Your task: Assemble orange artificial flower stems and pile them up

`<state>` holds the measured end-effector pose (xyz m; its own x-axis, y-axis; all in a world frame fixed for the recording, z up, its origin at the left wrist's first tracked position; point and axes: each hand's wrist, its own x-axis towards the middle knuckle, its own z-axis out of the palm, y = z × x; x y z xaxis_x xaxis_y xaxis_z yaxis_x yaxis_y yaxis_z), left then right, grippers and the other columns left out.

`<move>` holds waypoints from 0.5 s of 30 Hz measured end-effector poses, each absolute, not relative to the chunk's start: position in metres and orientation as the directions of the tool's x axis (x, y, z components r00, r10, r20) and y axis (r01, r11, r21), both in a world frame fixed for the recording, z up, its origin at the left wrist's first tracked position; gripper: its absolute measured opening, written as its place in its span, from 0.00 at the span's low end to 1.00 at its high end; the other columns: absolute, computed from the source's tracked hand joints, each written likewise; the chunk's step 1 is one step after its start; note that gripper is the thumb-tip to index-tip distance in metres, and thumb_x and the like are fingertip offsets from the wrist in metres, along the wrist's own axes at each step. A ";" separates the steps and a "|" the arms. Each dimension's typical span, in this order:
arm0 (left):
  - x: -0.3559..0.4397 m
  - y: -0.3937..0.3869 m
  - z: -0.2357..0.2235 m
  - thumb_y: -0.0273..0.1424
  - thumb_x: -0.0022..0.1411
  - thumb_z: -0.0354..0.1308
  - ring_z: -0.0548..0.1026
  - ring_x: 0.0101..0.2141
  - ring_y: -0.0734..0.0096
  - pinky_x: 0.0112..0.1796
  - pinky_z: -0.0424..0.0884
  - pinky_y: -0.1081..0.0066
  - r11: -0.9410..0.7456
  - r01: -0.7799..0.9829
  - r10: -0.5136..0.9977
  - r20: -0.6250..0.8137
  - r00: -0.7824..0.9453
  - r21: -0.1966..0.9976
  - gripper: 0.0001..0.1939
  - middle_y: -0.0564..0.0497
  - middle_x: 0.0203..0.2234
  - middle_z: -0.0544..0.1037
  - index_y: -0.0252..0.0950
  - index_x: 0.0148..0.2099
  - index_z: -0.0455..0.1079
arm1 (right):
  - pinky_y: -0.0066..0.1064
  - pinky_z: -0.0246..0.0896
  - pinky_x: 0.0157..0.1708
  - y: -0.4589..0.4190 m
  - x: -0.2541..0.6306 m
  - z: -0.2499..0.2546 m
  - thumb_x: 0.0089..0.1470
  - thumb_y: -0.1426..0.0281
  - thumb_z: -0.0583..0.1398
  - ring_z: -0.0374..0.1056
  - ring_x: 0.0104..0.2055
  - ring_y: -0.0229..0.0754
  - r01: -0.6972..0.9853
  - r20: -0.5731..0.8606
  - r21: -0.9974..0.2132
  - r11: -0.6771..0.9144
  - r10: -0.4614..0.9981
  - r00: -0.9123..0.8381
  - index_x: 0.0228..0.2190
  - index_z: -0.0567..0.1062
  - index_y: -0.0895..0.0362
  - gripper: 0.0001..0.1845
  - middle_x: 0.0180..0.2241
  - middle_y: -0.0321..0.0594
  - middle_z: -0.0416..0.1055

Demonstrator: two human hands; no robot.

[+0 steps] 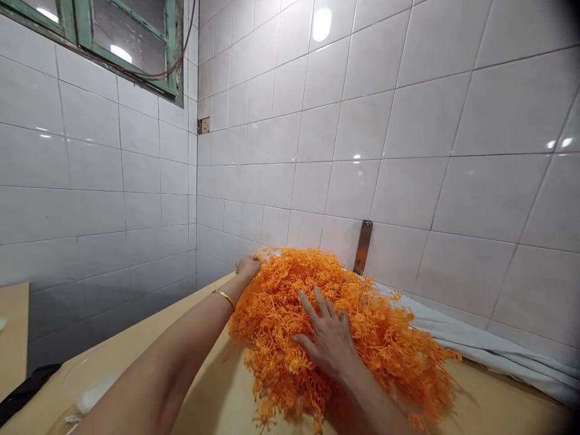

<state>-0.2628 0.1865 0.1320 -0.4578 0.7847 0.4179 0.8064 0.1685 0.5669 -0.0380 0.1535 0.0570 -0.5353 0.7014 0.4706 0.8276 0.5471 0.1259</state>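
A large heap of thin, branching orange sprigs [290,362], plastic-looking, lies on the tan tabletop. My right hand [333,338] rests on the front middle of this heap, fingers spread and holding nothing. At the heap's far left edge is my left hand [249,266], its fingers curled in against the orange strands and seemingly gripping some of them. Its fingertips are partly hidden. A gold bangle [224,298] circles the left wrist.
White cloth [453,323] lies bunched along the tiled wall [408,193] behind the heap. A metal bracket [363,246] is fixed to that wall. Clear and white plastic [93,393] and a black item [31,389] sit at the table's left edge [149,329].
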 end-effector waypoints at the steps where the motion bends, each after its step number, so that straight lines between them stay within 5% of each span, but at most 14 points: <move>1: -0.260 0.191 0.136 0.36 0.53 0.47 0.69 0.28 0.69 0.26 0.61 0.75 0.125 0.799 0.766 0.455 -0.455 0.589 0.11 0.49 0.21 0.71 0.34 0.29 0.65 | 0.55 0.44 0.45 0.156 -0.042 0.051 0.48 0.53 0.52 0.48 0.55 0.60 0.841 0.424 0.107 0.530 0.741 -0.521 0.57 0.43 0.46 0.38 0.60 0.47 0.39; 6: -0.249 0.208 0.200 0.36 0.57 0.37 0.65 0.22 0.78 0.23 0.59 0.78 -0.127 0.779 0.620 0.662 -0.421 0.614 0.17 0.52 0.21 0.68 0.33 0.29 0.64 | 0.54 0.46 0.40 0.166 -0.048 0.033 0.48 0.54 0.51 0.55 0.50 0.62 0.884 0.356 0.117 0.452 0.812 -0.462 0.56 0.50 0.48 0.35 0.59 0.51 0.40; 8: -0.243 0.206 0.229 0.36 0.56 0.40 0.62 0.18 0.80 0.21 0.58 0.78 -0.429 0.679 0.479 0.787 -0.389 0.596 0.15 0.53 0.18 0.66 0.33 0.28 0.63 | 0.53 0.47 0.40 0.167 -0.048 0.032 0.48 0.55 0.52 0.57 0.48 0.61 0.891 0.365 0.107 0.441 0.816 -0.448 0.56 0.51 0.48 0.34 0.59 0.52 0.42; 10: -0.234 0.199 0.239 0.35 0.54 0.43 0.61 0.17 0.80 0.20 0.57 0.77 -0.523 0.637 0.449 0.818 -0.359 0.566 0.13 0.54 0.16 0.64 0.33 0.26 0.62 | 0.53 0.47 0.40 0.167 -0.047 0.032 0.48 0.56 0.51 0.58 0.48 0.60 0.894 0.367 0.091 0.438 0.820 -0.439 0.56 0.51 0.48 0.33 0.58 0.51 0.43; 13: -0.214 0.184 0.212 0.34 0.55 0.42 0.61 0.19 0.79 0.21 0.57 0.77 -0.393 0.770 0.622 0.762 -0.180 0.503 0.14 0.55 0.15 0.61 0.33 0.22 0.60 | 0.55 0.44 0.43 0.167 -0.044 0.033 0.49 0.56 0.50 0.55 0.50 0.60 0.887 0.351 0.067 0.457 0.821 -0.449 0.56 0.51 0.49 0.33 0.58 0.50 0.44; 15: -0.203 0.175 0.176 0.33 0.55 0.40 0.61 0.20 0.78 0.22 0.56 0.77 -0.224 0.916 0.824 0.567 -0.005 0.334 0.15 0.55 0.15 0.61 0.33 0.21 0.60 | 0.56 0.41 0.45 0.164 -0.041 0.036 0.50 0.54 0.49 0.53 0.52 0.60 0.871 0.328 0.047 0.490 0.816 -0.476 0.55 0.51 0.48 0.32 0.59 0.49 0.43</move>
